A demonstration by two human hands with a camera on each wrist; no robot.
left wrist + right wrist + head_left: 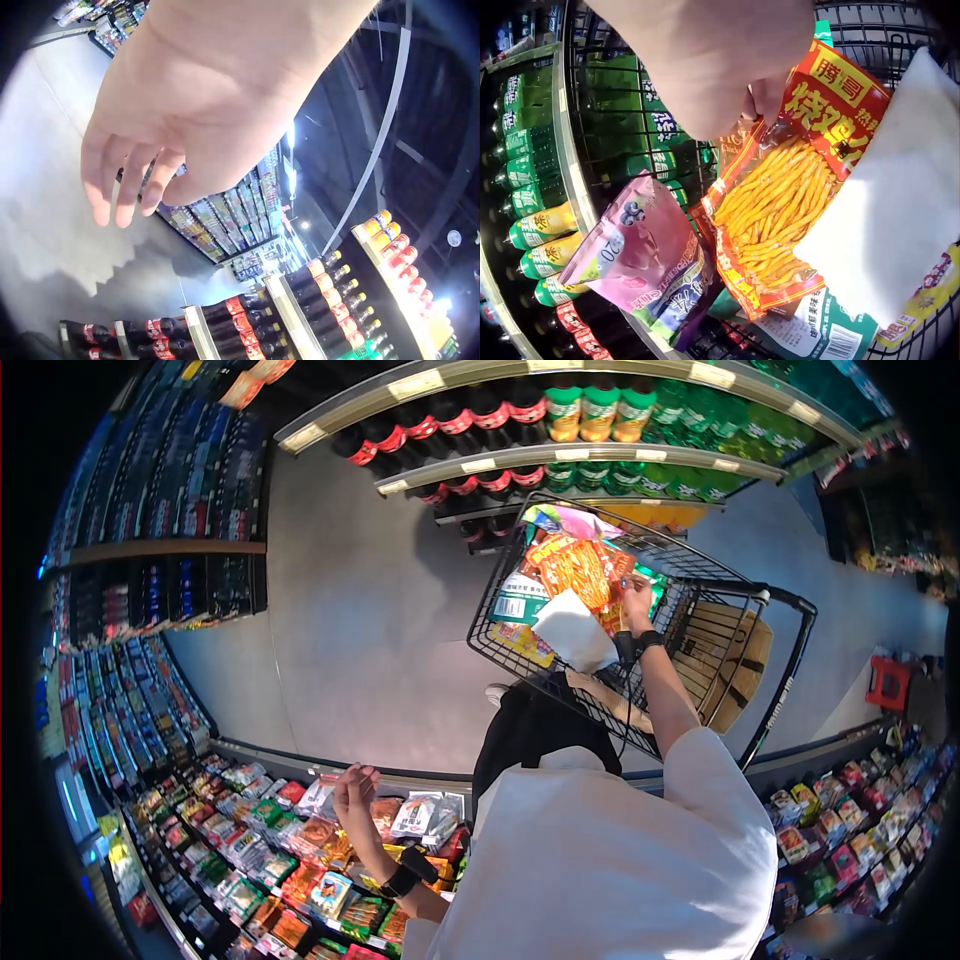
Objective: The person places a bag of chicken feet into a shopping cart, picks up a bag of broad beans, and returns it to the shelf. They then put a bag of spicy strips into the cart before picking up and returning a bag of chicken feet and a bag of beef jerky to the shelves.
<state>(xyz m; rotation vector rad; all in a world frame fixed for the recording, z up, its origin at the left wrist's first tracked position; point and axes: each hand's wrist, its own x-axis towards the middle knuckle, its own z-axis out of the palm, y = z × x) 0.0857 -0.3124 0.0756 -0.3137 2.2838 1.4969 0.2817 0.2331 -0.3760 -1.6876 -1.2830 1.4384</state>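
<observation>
The right hand's (pixel 635 605) grip pinches the red snack packet (pixel 776 210) toward the cart's (pixel 802 645) front edge; the left hand (pixel 355 800), grip loosely spread, hangs near displayed packets (pixel 415 815).

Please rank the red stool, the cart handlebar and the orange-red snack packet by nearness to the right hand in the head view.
1. Orange-red snack packet: immediately left of the right hand.
2. Cart handlebar: to the right.
3. Red stool: farther right, beyond the handlebar.
</observation>
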